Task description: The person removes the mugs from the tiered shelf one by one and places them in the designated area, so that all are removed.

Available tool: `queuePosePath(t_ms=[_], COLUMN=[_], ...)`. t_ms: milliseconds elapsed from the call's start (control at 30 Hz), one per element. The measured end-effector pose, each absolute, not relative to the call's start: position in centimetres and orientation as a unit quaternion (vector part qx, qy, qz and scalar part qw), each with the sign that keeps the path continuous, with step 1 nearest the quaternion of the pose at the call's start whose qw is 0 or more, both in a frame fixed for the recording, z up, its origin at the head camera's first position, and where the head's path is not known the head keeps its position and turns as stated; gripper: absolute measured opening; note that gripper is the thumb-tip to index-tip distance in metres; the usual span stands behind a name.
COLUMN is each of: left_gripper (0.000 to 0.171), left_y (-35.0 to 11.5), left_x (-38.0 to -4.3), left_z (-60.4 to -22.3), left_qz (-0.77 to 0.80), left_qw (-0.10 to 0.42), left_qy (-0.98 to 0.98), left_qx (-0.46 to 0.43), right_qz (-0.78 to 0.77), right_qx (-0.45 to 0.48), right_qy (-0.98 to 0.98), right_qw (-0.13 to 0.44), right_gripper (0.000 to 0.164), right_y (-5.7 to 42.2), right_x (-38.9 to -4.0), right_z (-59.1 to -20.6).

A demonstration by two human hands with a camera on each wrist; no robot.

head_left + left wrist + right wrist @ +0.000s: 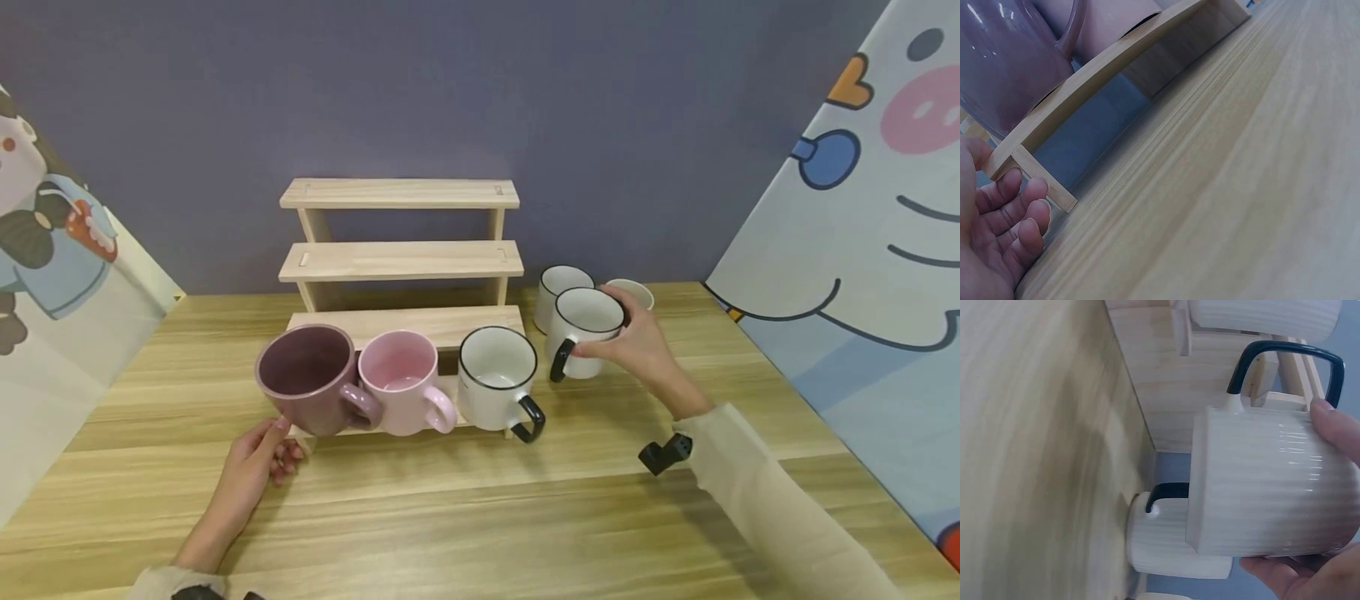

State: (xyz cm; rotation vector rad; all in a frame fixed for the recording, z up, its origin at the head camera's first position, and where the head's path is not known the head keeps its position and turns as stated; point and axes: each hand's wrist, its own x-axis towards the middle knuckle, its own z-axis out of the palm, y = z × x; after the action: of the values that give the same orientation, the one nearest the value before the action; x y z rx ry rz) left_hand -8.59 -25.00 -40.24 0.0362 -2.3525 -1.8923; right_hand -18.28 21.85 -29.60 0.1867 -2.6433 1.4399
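My right hand (641, 343) grips a white ribbed mug (1272, 481) around its body near the rim, thumb near the black handle (1285, 347). In the right wrist view that mug is raised off the table, with its handle turned toward the stand. With thumb on top and fingers curled at the end, my left hand (251, 458) pinches the front left corner of the tiered wooden stand (397, 261). On the lowest step, left to right, sit a large purple mug (315, 408), a pink mug (405, 408) and a white mug with black handle (491, 400).
Behind the held mug, another white black-rimmed mug (551, 312) stands on the wooden table (480, 517). A further pale cup (637, 292) is partly hidden by my right hand. A grey-blue wall (600, 125) rises at the back, with cartoon-printed panels on both sides.
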Motion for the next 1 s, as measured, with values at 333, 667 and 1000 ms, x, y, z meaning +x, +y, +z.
queuePosePath(t_ms=[333, 667, 1000], left_gripper=[0.03, 0.03, 0.03], left_y=[-25.0, -24.8, -24.9], left_x=[-8.6, -8.6, -8.6], left_z=[-40.2, -40.2, -40.1], left_qz=[-0.615, -0.615, -0.614], left_qw=[0.06, 0.061, 0.064], left_qy=[-0.786, -0.786, -0.786], left_qx=[0.01, 0.015, 0.014], right_qz=[0.483, 0.494, 0.514], right_qx=[0.07, 0.059, 0.051], right_qy=[-0.87, -0.865, -0.854], right_qw=[0.07, 0.072, 0.063], right_gripper=[0.093, 0.095, 0.097], right_y=[22.1, 22.2, 22.0], right_x=[-18.2, -18.5, -18.7], right_z=[-31.5, -33.3, -34.7])
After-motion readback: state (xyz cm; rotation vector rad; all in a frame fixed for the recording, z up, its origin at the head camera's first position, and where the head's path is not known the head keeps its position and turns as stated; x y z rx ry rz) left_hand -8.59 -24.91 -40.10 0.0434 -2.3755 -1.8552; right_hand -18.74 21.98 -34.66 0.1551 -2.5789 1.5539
